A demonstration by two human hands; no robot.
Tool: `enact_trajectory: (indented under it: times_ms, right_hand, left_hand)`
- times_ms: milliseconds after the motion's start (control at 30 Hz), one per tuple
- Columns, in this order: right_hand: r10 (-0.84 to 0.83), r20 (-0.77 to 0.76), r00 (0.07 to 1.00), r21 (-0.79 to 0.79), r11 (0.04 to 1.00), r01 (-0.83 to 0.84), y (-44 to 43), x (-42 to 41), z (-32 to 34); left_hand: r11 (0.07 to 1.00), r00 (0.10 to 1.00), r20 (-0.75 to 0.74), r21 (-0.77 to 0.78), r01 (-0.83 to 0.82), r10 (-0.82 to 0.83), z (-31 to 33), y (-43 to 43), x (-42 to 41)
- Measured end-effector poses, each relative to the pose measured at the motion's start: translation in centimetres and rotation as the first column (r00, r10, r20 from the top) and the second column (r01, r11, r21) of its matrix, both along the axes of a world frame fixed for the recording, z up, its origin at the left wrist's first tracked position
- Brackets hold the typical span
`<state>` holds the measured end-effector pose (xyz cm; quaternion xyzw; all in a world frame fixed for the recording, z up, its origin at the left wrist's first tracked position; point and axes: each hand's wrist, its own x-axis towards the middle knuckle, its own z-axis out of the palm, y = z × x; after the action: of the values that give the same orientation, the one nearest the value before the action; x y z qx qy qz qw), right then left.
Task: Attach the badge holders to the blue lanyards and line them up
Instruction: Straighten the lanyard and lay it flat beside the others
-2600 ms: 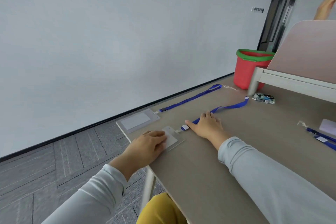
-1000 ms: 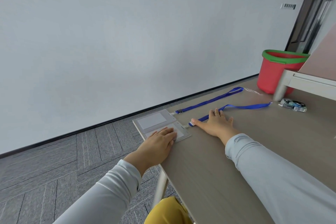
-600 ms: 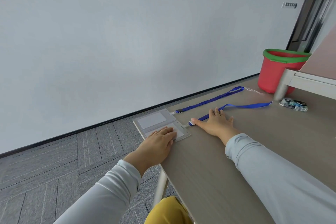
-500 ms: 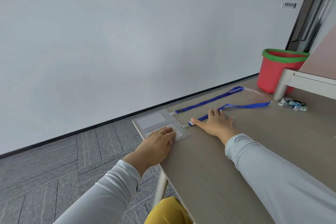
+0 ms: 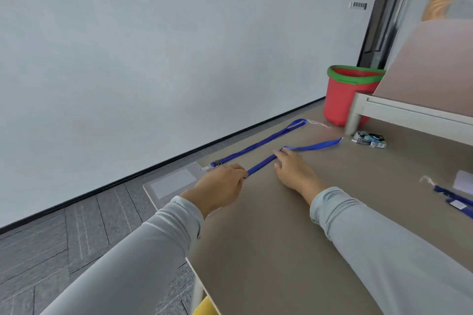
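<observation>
Grey-sleeved right hand point(image 5: 294, 170): I lay it palm down on the tabletop point(image 5: 281, 250), fingers straight and loosely spread, fingertips touching the nearer lanyard at its bend.
Left hand point(image 5: 220, 188): palm down, fingers bent over the nearer lanyard's near end; I cannot tell whether I pinch it or only press it.
Nearer lanyard point(image 5: 261, 165): flat on the tabletop, running from my left hand to my right fingertips, then kinking off to the right.
Farther lanyard point(image 5: 258, 144): lies straight just beyond, its clip end just beside the badge holder.
Badge holder point(image 5: 174, 181): flat at the tabletop's left corner, beside my left hand.
Far end: a red bucket point(image 5: 340, 102) with a green rim; a small packet point(image 5: 368, 139) near a white leg point(image 5: 354, 115).
Right edge: more blue straps point(image 5: 455, 197) and a white card point(image 5: 463, 179).
</observation>
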<state>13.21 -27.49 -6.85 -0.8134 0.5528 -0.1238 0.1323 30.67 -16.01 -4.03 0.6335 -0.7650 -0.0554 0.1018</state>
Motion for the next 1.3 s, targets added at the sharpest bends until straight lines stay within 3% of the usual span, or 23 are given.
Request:
enact_trajectory:
  times_ms: [267,633,900,1167,1300]
  right_hand:
    - [-0.182,-0.015,0.983,-0.151,0.972,0.177,-5.3,-4.7,0.4]
    - [-0.22,0.011,0.975,-0.096,0.971,0.22,-10.1,-5.5,0.1]
    - [-0.236,0.128,0.963,-0.052,0.968,0.244,-10.7,-3.9,-0.2]
    - [-0.126,-0.001,0.992,-0.035,0.991,0.126,-11.4,-3.1,0.0]
    - [-0.173,-0.074,0.982,-0.056,0.984,0.169,-11.7,-3.2,-0.6]
  left_hand:
    - [0.994,0.994,0.032,0.034,0.1,-0.101,0.5,-9.1,-3.0]
    - [0.983,0.983,0.014,-0.001,0.184,-0.184,-1.5,-14.7,-4.3]
    - [0.978,0.979,0.035,-0.045,0.203,-0.202,-2.1,-14.5,-4.4]
    - [0.978,0.976,0.101,-0.06,0.201,-0.195,-2.6,-14.7,-4.5]
    - [0.978,0.976,0.106,-0.068,0.198,-0.191,-2.7,-14.7,-4.4]
